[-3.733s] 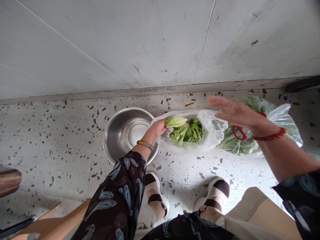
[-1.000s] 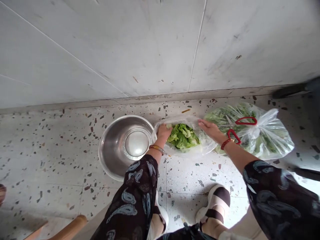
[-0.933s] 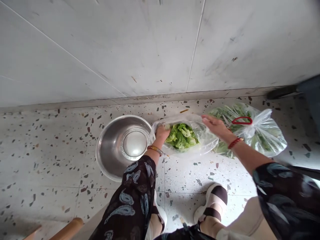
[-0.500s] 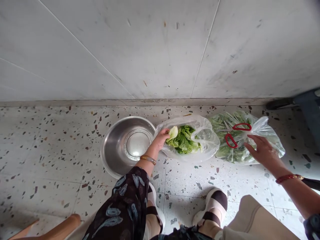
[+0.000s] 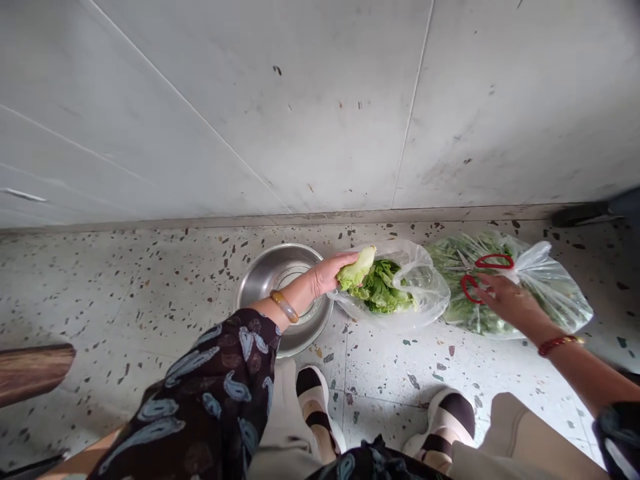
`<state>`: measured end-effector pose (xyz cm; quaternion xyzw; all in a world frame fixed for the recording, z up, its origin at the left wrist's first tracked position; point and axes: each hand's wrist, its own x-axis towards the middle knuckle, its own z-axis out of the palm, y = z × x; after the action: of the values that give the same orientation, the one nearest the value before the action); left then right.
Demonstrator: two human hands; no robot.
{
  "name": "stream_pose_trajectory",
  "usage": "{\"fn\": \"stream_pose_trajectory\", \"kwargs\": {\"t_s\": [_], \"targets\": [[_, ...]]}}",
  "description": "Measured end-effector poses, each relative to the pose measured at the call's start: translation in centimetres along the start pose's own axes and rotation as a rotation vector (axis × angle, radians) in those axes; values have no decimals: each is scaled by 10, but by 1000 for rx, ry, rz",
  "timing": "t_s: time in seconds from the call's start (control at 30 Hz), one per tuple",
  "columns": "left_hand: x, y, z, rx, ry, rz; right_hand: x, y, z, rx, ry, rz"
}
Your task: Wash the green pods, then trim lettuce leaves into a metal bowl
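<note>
My left hand [image 5: 334, 272] is closed round a pale green lettuce [image 5: 356, 269], its whitish base pointing up and right. The hand is over the near end of an opened clear plastic bag [image 5: 431, 293], where more lettuce leaves [image 5: 385, 288] lie. Farther right, my right hand [image 5: 507, 300] is at the red-handled scissors [image 5: 495, 261], thumb and forefinger apart over the lower handle loop. The scissors lie on a knotted plastic bag [image 5: 560, 293] full of leafy greens [image 5: 457, 257]. Part of the scissors' handle is hidden by my fingers.
A steel basin [image 5: 250, 280] stands on the speckled floor [image 5: 165, 287], left of the lettuce bag and partly under my left forearm. A pale wall [image 5: 320, 133] rises behind. A brown wooden piece [image 5: 35, 370] juts in at left. A dark object [image 5: 580, 215] lies by the wall at right.
My left hand has lifted the lettuce slightly and turned its pale base to the upper right. My right hand has moved left onto the scissors' handles. The camera view has shifted.
</note>
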<state>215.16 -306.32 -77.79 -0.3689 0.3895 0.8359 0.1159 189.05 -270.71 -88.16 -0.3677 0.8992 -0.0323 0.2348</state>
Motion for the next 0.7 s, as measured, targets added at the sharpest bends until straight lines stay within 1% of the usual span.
{"fn": "stream_pose_trajectory", "kwargs": {"t_s": [0.1,0.2,0.27,0.37,0.43,0.5,0.53,0.63,0.67,0.7], "targets": [[-19,2,1,24,-25,28,4,-8,15,-32,-126,-9],[-27,-9,-5,26,-13,118,9,-16,17,-85,-164,45],[-24,-20,-10,6,6,157,13,-22,12,-104,-188,69],[-14,-35,-16,22,3,116,21,-28,4,-97,-219,118],[-7,-40,-18,51,-6,92,22,-30,0,-93,-239,144],[-2,-41,-18,54,12,101,18,-31,-4,-121,-214,124],[0,-40,-18,51,28,109,16,-32,-7,-154,-167,91],[4,-38,-18,56,62,119,12,-34,-13,-265,34,-66],[4,-38,-19,65,61,118,14,-34,-15,-291,69,-112],[4,-38,-21,73,55,116,17,-34,-15,-311,70,-145]]}}
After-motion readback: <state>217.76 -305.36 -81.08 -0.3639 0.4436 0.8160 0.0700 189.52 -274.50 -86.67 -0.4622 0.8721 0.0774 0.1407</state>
